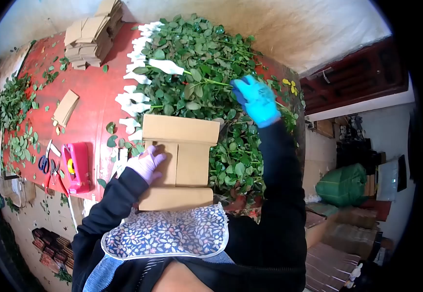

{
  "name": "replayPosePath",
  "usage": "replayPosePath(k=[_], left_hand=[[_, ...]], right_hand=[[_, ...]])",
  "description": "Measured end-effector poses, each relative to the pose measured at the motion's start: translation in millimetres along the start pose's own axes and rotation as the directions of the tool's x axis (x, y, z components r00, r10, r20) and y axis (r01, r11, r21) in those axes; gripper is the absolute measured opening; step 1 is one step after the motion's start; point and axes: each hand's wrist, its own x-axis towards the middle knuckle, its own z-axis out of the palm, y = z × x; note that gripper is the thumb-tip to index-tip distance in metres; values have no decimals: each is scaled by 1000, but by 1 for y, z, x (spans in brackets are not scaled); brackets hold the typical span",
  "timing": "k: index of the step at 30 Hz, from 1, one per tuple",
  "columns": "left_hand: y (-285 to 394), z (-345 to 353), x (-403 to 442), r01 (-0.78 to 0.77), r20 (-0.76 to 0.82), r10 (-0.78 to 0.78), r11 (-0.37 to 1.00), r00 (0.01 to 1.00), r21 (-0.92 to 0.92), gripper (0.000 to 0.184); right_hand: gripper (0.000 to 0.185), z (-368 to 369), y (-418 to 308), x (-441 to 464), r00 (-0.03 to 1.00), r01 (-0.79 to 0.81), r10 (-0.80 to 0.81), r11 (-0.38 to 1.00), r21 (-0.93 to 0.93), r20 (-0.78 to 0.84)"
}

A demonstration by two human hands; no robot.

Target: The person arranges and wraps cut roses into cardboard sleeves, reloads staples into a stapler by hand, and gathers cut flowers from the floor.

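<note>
My right hand [257,100], in a blue glove, is closed round the green stem of a rose [165,66] whose head is wrapped in a white sleeve. The stem runs leftward over a large pile of leafy stems [197,44]. My left hand [147,164], in a thin lilac glove, rests with fingers apart at the left side of an unfolded cardboard box [192,164]. That box lies in front of me with its flaps spread. More white-sleeved heads [134,108] line the left edge of the pile.
On the red table [94,92] are stacked cardboard pieces [89,41], a small cardboard stack [66,108], a pink tape dispenser [76,168], scissors [44,163] and red-handled pruners [54,173]. Loose leaves [21,146] lie at left. A wall stands behind the table.
</note>
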Motion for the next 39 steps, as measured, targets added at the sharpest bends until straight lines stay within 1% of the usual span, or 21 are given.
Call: replayPosePath(k=[2,4,5,6,7,8,12,17,19,20,23,26,27,28,30,31,32,33,35,38,39], left_hand=[[-7,6,2,9,6,-9,999,1000,-44,56],[-12,5,4,-14,9,14,1000,1000,-23,50],[-17,9,4,-93,-101,84,991,991,-94,42],[-16,-8,11,-124,-39,119,974,992,-187,33],[-43,22,8,-208,-34,206,977,978,-54,34],[-36,9,3,-148,18,150,984,988,-96,37],[-40,-2,8,-158,72,174,970,982,-187,48],[-44,-8,16,-157,197,174,983,965,-99,55],[-37,-13,15,-99,223,115,992,968,-79,65],[-32,-12,13,-65,221,90,991,971,-117,76],[-18,-8,8,-45,150,56,996,987,-74,78],[-13,-9,13,-10,210,14,1000,978,-21,83],[-13,-6,15,-25,200,22,1000,980,15,85],[-12,-6,18,12,226,-18,1000,974,27,86],[-8,-9,24,71,302,-87,996,949,61,89],[-6,-12,26,78,328,-93,995,940,60,90],[-4,-14,28,79,344,-104,993,933,86,91],[-1,-17,29,84,360,-120,990,925,113,91],[4,-20,33,105,391,-135,990,910,98,92],[6,-18,36,121,409,-171,982,896,146,93],[4,-12,33,101,387,-157,982,908,161,95]], right_hand=[[18,-31,-30,-20,975,115,-86,984,135,-206],[21,-40,-54,-53,988,153,-141,966,208,-69],[20,-38,-66,-71,983,177,-182,942,285,-9],[20,-31,-76,-88,975,150,-197,928,342,107],[21,-21,-84,-105,952,120,-219,911,395,215],[22,-4,-87,-123,914,88,-229,917,388,334],[24,42,-100,-163,900,25,-235,868,497,366],[22,63,-98,-167,800,21,-279,898,440,531],[22,69,-100,-169,819,41,-269,909,415,507],[21,70,-99,-170,810,28,-260,912,409,526],[16,70,-102,-172,803,-39,-222,906,421,553],[19,50,-109,-168,830,67,-187,969,239,526],[22,40,-117,-161,898,73,-162,972,226,409],[25,23,-126,-146,941,22,-127,948,319,313],[38,5,-146,-127,933,-23,-157,871,490,323],[47,15,-155,-128,944,70,-224,854,515,242],[54,28,-163,-130,895,76,-284,856,511,344],[56,57,-169,-144,927,190,-311,870,454,209],[49,90,-174,-156,934,290,-337,910,295,120],[42,114,-178,-169,952,298,-305,944,139,32],[43,115,-186,-174,979,200,-194,973,117,-64]])
